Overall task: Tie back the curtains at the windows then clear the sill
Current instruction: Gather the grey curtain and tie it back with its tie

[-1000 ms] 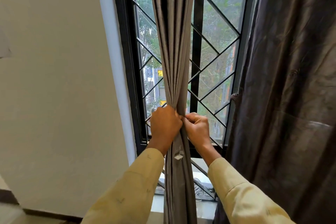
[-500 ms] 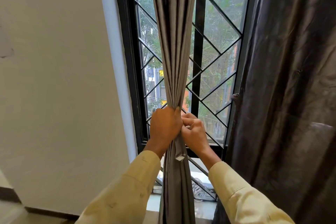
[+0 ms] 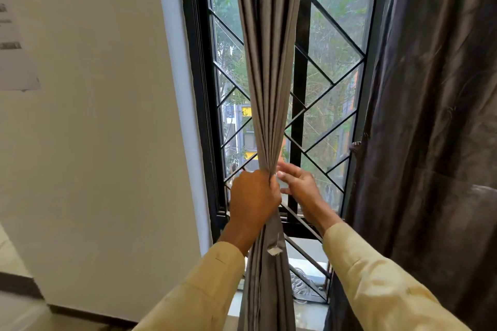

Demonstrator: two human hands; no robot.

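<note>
A grey curtain hangs bunched into a narrow column in front of the black grilled window. My left hand grips the bunch at its waist. A short fabric strap end with a white tip dangles just below that hand. My right hand is just right of the bunch with fingers spread and relaxed, its fingertips near the folds. A second, dark brown curtain hangs loose on the right. The sill shows at the bottom, partly hidden by the curtains.
A white wall runs along the left, with a sheet of paper stuck on it. Behind the lower grille lies a pale patterned object. A small hook or latch sticks out by the dark curtain's edge.
My right hand has let go of the curtain bunch and opened its fingers, moving slightly right. My left hand keeps its grip at the same spot.
</note>
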